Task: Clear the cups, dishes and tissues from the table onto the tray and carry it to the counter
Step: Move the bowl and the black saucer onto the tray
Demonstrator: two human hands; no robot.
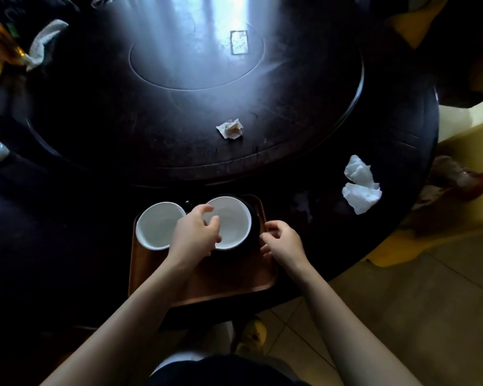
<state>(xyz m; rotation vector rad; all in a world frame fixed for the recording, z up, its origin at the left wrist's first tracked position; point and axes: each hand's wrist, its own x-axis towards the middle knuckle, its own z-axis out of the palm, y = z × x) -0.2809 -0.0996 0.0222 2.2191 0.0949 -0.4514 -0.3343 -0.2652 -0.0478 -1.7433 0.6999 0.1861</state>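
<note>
A brown tray [223, 285] lies at the near edge of the dark round table [332, 235]. Two cups stand on it, black outside and white inside: the left cup [156, 227] and the right cup [234, 221]. My left hand [195, 235] hovers over the right cup's left rim, its fingers loosely apart and holding nothing. My right hand [283, 242] is by that cup's dark right wall, with bent fingers close to or touching it. A stained crumpled tissue [229, 129] lies on the raised turntable. Two white crumpled tissues [359, 169] [361, 195] lie at the table's right.
The raised turntable [123, 121] fills the table's middle, with a small rectangular card [239, 42] near its centre. A white cloth [43, 40] and an amber bottle [0, 43] are at the back left. Tiled floor [402, 302] lies to the right.
</note>
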